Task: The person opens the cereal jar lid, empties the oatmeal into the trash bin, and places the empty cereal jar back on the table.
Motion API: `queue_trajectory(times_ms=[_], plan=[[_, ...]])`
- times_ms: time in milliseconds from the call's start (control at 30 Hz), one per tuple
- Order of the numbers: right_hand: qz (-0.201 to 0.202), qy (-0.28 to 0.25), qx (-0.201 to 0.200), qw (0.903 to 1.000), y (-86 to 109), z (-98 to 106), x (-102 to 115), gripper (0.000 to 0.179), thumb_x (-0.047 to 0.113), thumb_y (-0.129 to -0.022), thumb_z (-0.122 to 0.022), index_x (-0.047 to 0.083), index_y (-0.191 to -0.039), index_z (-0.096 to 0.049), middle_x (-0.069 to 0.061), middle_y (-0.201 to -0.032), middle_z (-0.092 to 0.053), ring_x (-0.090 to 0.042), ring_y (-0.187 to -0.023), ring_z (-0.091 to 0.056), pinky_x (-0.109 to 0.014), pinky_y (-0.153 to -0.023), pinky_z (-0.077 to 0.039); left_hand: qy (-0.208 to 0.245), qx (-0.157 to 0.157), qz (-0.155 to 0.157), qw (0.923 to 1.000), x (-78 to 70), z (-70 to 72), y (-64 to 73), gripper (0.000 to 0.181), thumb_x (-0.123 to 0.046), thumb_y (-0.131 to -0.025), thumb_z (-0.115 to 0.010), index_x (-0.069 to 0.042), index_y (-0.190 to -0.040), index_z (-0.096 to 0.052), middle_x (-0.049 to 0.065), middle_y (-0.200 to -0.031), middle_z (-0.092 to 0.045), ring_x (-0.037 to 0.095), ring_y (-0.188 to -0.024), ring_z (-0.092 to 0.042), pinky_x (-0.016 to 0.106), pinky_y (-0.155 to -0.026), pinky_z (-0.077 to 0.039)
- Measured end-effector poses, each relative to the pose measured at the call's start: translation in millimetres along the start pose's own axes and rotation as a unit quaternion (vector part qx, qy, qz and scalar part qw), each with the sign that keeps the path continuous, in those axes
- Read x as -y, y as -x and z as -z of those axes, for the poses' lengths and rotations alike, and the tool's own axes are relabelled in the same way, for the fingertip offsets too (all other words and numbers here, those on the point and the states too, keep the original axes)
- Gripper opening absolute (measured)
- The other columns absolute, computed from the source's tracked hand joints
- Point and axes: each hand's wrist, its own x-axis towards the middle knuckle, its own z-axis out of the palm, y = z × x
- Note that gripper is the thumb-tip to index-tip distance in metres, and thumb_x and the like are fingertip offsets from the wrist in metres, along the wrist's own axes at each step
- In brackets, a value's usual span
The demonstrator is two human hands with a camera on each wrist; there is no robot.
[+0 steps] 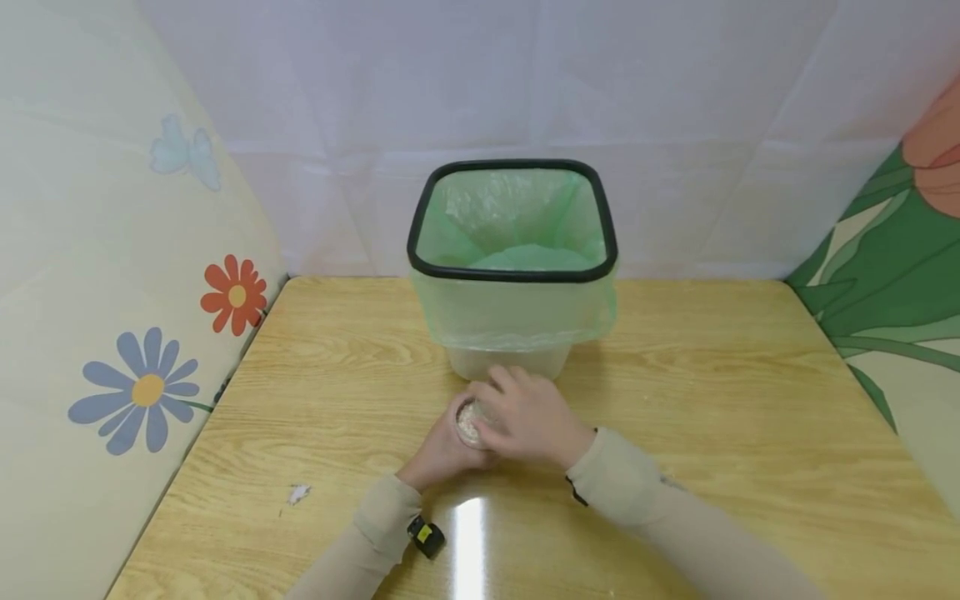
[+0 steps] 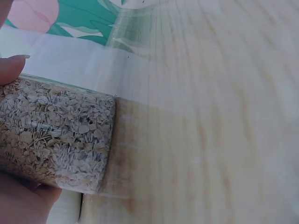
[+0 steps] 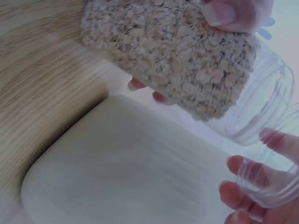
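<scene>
My left hand [image 1: 441,454] grips a clear jar [image 2: 60,133] of pale oat flakes [image 3: 163,56], thumb on one side and fingers on the other. From the head view the flakes show through its round mouth. In the right wrist view they fill most of the jar, with bare clear wall near the threaded neck [image 3: 266,107]. My right hand [image 1: 532,417] holds a clear plastic lid [image 3: 268,189] in its fingers, right beside that neck. Both hands are close in front of a white bin [image 1: 510,362].
A green bag [image 1: 517,308] lines the bin and folds over its outside, under a black rim [image 1: 517,275]. A small whitish scrap [image 1: 298,493] lies on the wooden table [image 1: 712,375] at the left. A white cloth wall [image 1: 337,100] stands behind, with flower-printed sheets at both sides.
</scene>
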Motion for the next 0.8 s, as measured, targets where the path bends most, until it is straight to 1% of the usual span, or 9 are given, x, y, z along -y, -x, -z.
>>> queue_trajectory(times_ms=[133, 200, 300, 400, 500, 633, 800], plan=[[-0.006, -0.002, 0.005, 1.0000, 6.4, 4, -4, 0.034, 0.034, -0.083, -0.064, 0.012, -0.109, -0.065, -0.007, -0.095, -0.055, -0.020, -0.075, -0.053, -0.030, -0.055, -0.049, 0.017, -0.004, 0.013, 0.9998, 1.3, -0.5, 0.4, 0.091, 0.000, -0.063, -0.083, -0.005, -0.142, -0.037, 0.019, -0.135, -0.049, 0.034, -0.121, -0.049, 0.044, -0.103, -0.042], [-0.008, 0.001, 0.010, 0.9999, 9.2, 5, -5, 0.038, 0.034, -0.083, -0.066, 0.010, -0.112, -0.065, -0.009, -0.099, -0.057, -0.022, -0.079, -0.055, -0.032, -0.060, -0.052, 0.020, -0.008, 0.015, 0.9997, 2.0, -0.8, 0.3, 0.089, 0.001, -0.063, -0.084, -0.004, -0.140, -0.039, 0.019, -0.134, -0.049, 0.034, -0.120, -0.050, 0.046, -0.103, -0.041], [-0.010, 0.005, 0.016, 0.9998, 12.9, 7, -8, 0.043, 0.035, -0.084, -0.067, 0.006, -0.115, -0.065, -0.012, -0.104, -0.059, -0.025, -0.084, -0.058, -0.035, -0.065, -0.055, 0.014, -0.016, 0.013, 0.9997, 2.6, -1.6, 0.3, 0.087, 0.000, -0.062, -0.085, -0.004, -0.138, -0.042, 0.019, -0.132, -0.051, 0.034, -0.119, -0.051, 0.048, -0.103, -0.040], [-0.012, 0.009, 0.015, 0.9998, 15.7, 8, -10, 0.046, 0.036, -0.083, -0.067, 0.004, -0.117, -0.064, -0.014, -0.106, -0.060, -0.027, -0.088, -0.059, -0.037, -0.069, -0.056, 0.008, -0.021, 0.012, 0.9997, 3.5, -1.7, 0.5, 0.087, 0.000, -0.061, -0.086, -0.004, -0.137, -0.043, 0.018, -0.130, -0.053, 0.032, -0.118, -0.051, 0.049, -0.103, -0.039], [-0.007, 0.013, 0.006, 0.9999, 18.3, 8, -12, 0.046, 0.035, -0.083, -0.067, 0.004, -0.116, -0.064, -0.015, -0.106, -0.060, -0.028, -0.088, -0.059, -0.038, -0.070, -0.056, 0.007, -0.022, 0.014, 0.9996, 4.1, -1.6, 0.4, 0.087, 0.000, -0.061, -0.086, -0.004, -0.137, -0.043, 0.016, -0.130, -0.054, 0.031, -0.118, -0.051, 0.049, -0.104, -0.039], [0.001, 0.022, -0.006, 0.9997, 21.5, 8, -15, 0.046, 0.035, -0.081, -0.068, 0.004, -0.115, -0.064, -0.016, -0.106, -0.060, -0.028, -0.087, -0.060, -0.038, -0.068, -0.056, 0.007, -0.025, 0.016, 0.9995, 4.0, -2.1, 0.6, 0.087, 0.000, -0.061, -0.086, -0.004, -0.137, -0.043, 0.016, -0.130, -0.053, 0.031, -0.118, -0.051, 0.050, -0.104, -0.038], [-0.002, 0.026, -0.007, 0.9996, 24.8, 10, -17, 0.047, 0.036, -0.080, -0.069, 0.004, -0.115, -0.064, -0.016, -0.107, -0.060, -0.029, -0.087, -0.060, -0.038, -0.067, -0.056, 0.015, -0.030, 0.019, 0.9992, 3.6, -1.9, 0.7, 0.088, 0.002, -0.060, -0.086, -0.003, -0.136, -0.043, 0.016, -0.130, -0.053, 0.031, -0.119, -0.051, 0.051, -0.106, -0.036]])
